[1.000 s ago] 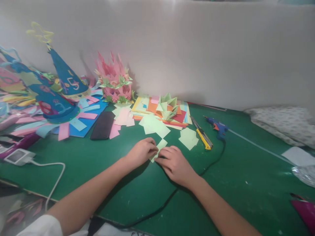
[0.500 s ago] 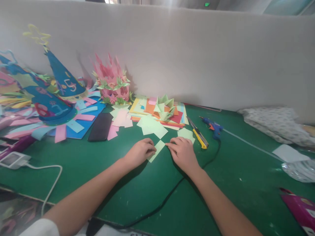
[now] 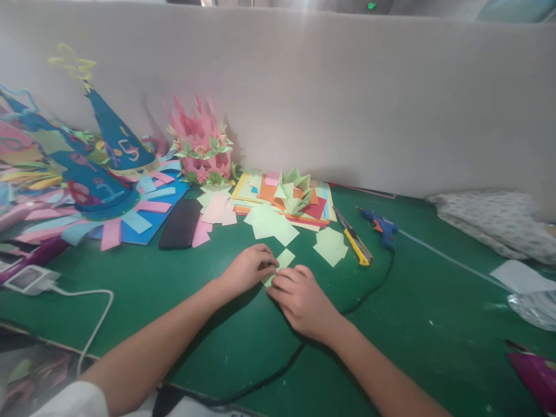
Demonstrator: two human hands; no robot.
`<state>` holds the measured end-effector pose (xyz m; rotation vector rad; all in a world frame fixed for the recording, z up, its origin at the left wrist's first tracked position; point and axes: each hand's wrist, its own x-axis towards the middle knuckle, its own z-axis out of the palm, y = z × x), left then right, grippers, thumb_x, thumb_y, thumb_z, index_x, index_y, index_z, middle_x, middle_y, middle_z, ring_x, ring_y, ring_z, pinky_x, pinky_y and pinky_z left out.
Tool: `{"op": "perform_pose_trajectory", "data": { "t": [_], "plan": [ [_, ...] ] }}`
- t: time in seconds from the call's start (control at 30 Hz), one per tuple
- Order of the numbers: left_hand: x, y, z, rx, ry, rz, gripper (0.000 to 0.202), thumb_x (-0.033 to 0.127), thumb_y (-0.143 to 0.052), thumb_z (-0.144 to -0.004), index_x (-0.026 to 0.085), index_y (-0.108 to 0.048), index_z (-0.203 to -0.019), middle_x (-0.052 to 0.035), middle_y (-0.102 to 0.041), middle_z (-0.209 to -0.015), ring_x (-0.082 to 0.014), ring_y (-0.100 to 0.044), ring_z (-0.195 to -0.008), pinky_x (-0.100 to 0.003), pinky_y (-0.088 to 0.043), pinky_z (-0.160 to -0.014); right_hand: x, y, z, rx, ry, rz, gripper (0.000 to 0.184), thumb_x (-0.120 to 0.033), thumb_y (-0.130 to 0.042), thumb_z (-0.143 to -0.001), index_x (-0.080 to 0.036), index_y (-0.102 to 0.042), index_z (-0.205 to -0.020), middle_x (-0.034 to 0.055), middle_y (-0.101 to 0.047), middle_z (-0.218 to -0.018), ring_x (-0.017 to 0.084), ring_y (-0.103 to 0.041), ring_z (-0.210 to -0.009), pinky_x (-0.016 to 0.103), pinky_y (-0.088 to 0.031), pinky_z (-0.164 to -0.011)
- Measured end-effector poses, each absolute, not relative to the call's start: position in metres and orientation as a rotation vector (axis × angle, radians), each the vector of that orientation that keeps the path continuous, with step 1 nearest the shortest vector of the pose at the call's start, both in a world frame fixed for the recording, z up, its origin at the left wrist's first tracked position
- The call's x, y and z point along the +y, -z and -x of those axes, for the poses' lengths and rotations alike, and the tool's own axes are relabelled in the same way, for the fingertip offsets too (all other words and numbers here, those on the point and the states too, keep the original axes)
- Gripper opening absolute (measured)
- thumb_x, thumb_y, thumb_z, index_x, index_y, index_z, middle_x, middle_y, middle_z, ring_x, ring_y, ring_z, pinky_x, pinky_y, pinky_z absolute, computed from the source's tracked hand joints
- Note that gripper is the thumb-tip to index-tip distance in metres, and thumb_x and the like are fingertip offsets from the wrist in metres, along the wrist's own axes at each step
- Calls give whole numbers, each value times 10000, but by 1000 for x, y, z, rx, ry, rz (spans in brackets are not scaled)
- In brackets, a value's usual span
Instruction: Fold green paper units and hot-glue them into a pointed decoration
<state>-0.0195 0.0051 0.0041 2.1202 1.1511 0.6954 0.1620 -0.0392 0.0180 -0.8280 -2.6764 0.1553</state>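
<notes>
A small light green paper strip [image 3: 285, 259] lies on the green table between both hands, its lower end partly covered by fingers. My left hand [image 3: 248, 270] is curled at the strip's left edge, fingertips closed and pressed on it. From the right, my right hand [image 3: 304, 301] bends over the strip's near end with fingers drawn together on the paper. Just beyond the hands are loose light green paper squares [image 3: 269, 223], with another small pile of green squares [image 3: 330, 246] to the right.
A yellow utility knife [image 3: 357, 246] and a blue glue gun [image 3: 382, 227] with a black cord lie at right. Behind the squares, a folded green paper crown [image 3: 295, 194] sits on coloured sheets. A black phone [image 3: 179, 224], pink paper crowns [image 3: 201, 145] and blue cone hats [image 3: 117, 136] stand left.
My right hand has moved down and left, from the strip's upper right corner to its near end. My left hand stays at the strip's left edge.
</notes>
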Motion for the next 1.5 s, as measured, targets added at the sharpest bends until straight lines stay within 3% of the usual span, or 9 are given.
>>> {"op": "perform_pose_trajectory", "data": {
  "t": [0.23, 0.37, 0.57, 0.77, 1.0, 1.17, 1.3, 1.4, 1.5],
  "plan": [
    [6, 3, 16, 1104, -846, -1782, 327, 203, -619, -759, 153, -608, -1081, -15, -615, -801, -84, -539, -645, -200, -462, -613, -29, -12, -174, -2305, -258, 948, 263, -135, -442, -891, -238, -621, -1053, 61, -642, -1012, 197, -553, -923, 372, -415, -798],
    [4, 4, 11, 966, -882, -1578, 399, 262, -658, -749, 132, -567, -1114, -20, -596, -807, -91, -544, -673, -213, -462, -624, -20, -7, -182, -2236, -277, 1052, 378, -206, -475, -902, -283, -489, -1272, 63, -576, -1214, 222, -525, -1085, 410, -439, -904],
    [5, 1, 10, 892, -887, -1316, 486, 282, -750, -671, 121, -564, -1091, -8, -586, -806, -80, -534, -679, -227, -453, -668, -19, -5, -180, -2284, -287, 1046, 419, -228, -509, -891, -267, -462, -1306, 58, -598, -1212, 223, -536, -1100, 411, -454, -918],
    [0, -13, 12, 727, -786, -977, 531, 335, -801, -626, 138, -601, -1077, -96, -598, -1120, -179, -566, -984, -306, -419, -886, -20, -7, -178, -2234, -204, 950, 402, -181, -520, -885, -266, -502, -1277, 61, -574, -1261, 213, -538, -1090, 411, -460, -909],
    [0, -4, 15, 573, -667, -822, 612, 302, -814, -627, 183, -560, -1170, -87, -594, -1169, -200, -518, -1127, -310, -346, -967, -23, -5, -177, -2221, -107, 855, 446, -131, -516, -878, -277, -487, -1298, 61, -574, -1273, 196, -543, -1118, 396, -463, -925],
    [1, -5, 16, 607, -686, -836, 549, 268, -783, -676, 192, -559, -1172, -74, -593, -1152, -161, -549, -1051, -268, -380, -902, -21, -6, -179, -2213, -47, 835, 465, -129, -500, -886, -289, -459, -1320, 58, -573, -1278, 197, -546, -1115, 402, -468, -913],
    [1, -11, 14, 701, -716, -883, 534, 298, -749, -713, 201, -537, -1193, -62, -608, -1085, -112, -577, -873, -212, -408, -734, -21, -8, -182, -2225, 19, 863, 442, -104, -518, -867, -284, -514, -1271, 61, -579, -1268, 208, -544, -1048, 401, -471, -879],
    [2, -12, 14, 777, -758, -902, 579, 344, -743, -708, 197, -508, -1216, -49, -624, -980, -93, -569, -730, -201, -398, -635, -22, -9, -185, -2220, 49, 896, 353, -123, -548, -854, -285, -599, -1163, 48, -604, -1230, 212, -535, -1003, 394, -467, -858],
    [5, -9, 15, 838, -773, -932, 596, 390, -719, -715, 177, -490, -1223, -50, -628, -924, -115, -580, -714, -233, -420, -650, -23, -8, -186, -2222, 35, 925, 231, -149, -575, -845, -271, -664, -1020, 38, -652, -1124, 205, -526, -949, 375, -454, -827]
  ]
}}
